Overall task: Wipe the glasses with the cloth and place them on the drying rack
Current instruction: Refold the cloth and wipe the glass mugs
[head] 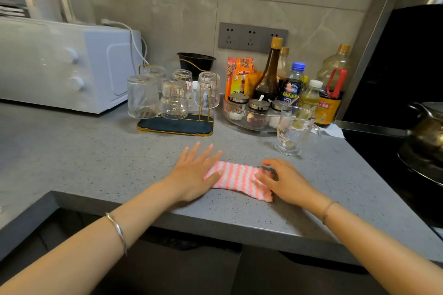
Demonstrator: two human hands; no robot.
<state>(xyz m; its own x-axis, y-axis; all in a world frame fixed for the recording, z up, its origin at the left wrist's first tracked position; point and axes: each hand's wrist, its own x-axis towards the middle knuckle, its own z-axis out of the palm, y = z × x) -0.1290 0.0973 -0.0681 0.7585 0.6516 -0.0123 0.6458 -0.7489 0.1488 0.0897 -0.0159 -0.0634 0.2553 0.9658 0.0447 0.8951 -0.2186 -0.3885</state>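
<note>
Pink-and-white striped cloth (239, 179) lies flat near the grey speckled desk's (96, 155) front edge. Your left hand (194, 175) presses its left end, fingers straight. Your right hand (285, 182) covers its right end, fingers bent; whether it pinches, you cannot tell. A clear handled glass mug (292, 130) stands just behind on the right. The gold-wire drying rack (176, 124) holding upturned glasses (143, 97) sits further back, a stretch of desk between it and the cloth.

Cloth (237, 178) partly under right hand (286, 183)

You've got five glasses (143, 97) on one drying rack (175, 127), plus one glass mug (293, 130) and one cloth (237, 178).
</note>
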